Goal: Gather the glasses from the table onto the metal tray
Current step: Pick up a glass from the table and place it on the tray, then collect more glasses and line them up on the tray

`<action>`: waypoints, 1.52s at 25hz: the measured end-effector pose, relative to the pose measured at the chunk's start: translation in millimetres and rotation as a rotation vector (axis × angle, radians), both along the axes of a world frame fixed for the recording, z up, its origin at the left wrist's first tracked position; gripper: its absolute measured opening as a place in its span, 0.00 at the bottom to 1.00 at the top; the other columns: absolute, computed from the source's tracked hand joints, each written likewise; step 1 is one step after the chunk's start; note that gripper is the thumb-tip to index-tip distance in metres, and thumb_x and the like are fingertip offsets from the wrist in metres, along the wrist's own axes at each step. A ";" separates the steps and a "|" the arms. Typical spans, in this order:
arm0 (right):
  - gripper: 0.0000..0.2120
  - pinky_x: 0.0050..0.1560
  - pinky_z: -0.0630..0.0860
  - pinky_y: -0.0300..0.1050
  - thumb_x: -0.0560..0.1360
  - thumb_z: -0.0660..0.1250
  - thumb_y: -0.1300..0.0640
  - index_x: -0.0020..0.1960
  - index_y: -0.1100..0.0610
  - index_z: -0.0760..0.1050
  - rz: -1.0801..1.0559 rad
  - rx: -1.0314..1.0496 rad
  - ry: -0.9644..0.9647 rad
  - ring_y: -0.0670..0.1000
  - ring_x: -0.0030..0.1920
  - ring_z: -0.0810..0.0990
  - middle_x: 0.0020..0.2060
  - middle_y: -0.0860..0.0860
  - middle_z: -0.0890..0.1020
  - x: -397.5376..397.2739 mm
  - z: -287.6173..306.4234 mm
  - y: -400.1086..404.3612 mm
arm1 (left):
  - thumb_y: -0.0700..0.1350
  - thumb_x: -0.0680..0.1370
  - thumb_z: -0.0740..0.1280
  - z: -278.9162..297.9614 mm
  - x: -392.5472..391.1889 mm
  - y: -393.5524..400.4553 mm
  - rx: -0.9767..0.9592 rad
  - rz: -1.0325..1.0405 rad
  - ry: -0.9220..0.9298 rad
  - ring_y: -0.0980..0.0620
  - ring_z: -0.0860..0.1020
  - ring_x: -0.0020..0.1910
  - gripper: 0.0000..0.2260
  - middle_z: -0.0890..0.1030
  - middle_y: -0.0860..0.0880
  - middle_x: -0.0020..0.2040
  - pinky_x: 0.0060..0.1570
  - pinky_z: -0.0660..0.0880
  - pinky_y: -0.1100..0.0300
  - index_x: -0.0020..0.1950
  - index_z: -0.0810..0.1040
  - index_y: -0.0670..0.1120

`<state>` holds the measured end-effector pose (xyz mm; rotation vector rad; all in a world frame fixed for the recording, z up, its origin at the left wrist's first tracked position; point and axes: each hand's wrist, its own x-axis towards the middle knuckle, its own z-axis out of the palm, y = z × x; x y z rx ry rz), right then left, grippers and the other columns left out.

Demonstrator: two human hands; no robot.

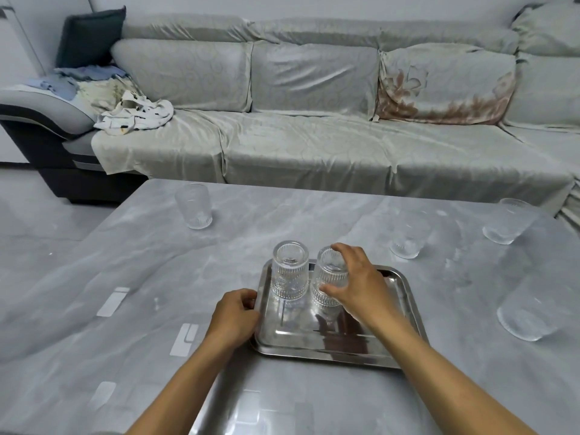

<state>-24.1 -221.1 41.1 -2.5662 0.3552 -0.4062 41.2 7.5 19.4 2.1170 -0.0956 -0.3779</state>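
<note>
A shiny metal tray (405, 309) lies on the grey table in front of me. Two ribbed clear glasses stand at its far end. The left glass (289, 271) stands free. My right hand (354, 284) wraps around the right glass (329, 277) from the side and top. My left hand (233, 318) grips the tray's left rim. Several more clear glasses stand on the table: one at the far left (194, 206), one right of the tray (408, 238), one at the far right (507, 221), one near the right edge (530, 309).
The grey glossy table (125, 293) has white rectangular marks on its left part. Behind it runs a long sofa (314, 136) under a pale cover, with cushions and crumpled cloths at its left end. Floor shows to the left of the table.
</note>
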 end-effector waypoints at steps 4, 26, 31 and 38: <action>0.37 0.52 0.78 0.45 0.67 0.77 0.47 0.70 0.46 0.63 0.000 -0.004 -0.020 0.52 0.56 0.79 0.66 0.48 0.72 6.4 1.4 6.5 | 0.31 0.66 0.65 0.5 0.1 1.4 0.001 -0.027 0.010 0.50 0.78 0.31 0.17 0.82 0.52 0.32 0.38 0.75 0.58 0.39 0.83 0.53; 0.40 0.71 0.57 0.59 0.70 0.68 0.54 0.76 0.55 0.53 -0.720 -0.281 0.146 0.61 0.76 0.54 0.77 0.58 0.57 -150.5 18.2 -142.2 | 0.32 0.70 0.70 5.4 -67.7 -51.0 0.083 -0.251 -0.743 0.44 0.76 0.58 0.18 0.80 0.46 0.58 0.58 0.71 0.54 0.59 0.81 0.42; 0.05 0.43 0.69 0.49 0.76 0.63 0.57 0.50 0.58 0.73 -0.688 -0.257 0.203 0.61 0.51 0.77 0.49 0.59 0.82 -162.0 12.4 -161.4 | 0.29 0.69 0.71 16.3 -81.5 -58.2 0.042 -0.269 -0.784 0.58 0.72 0.56 0.17 0.81 0.50 0.55 0.57 0.69 0.58 0.54 0.83 0.45; 0.08 0.35 0.77 0.43 0.75 0.70 0.61 0.37 0.55 0.78 -0.196 0.770 -0.233 0.50 0.35 0.83 0.30 0.50 0.84 -123.5 51.7 -81.4 | 0.49 0.71 0.76 54.2 -103.0 -86.6 -0.329 -0.284 -0.126 0.56 0.80 0.53 0.19 0.80 0.58 0.54 0.47 0.77 0.60 0.59 0.76 0.60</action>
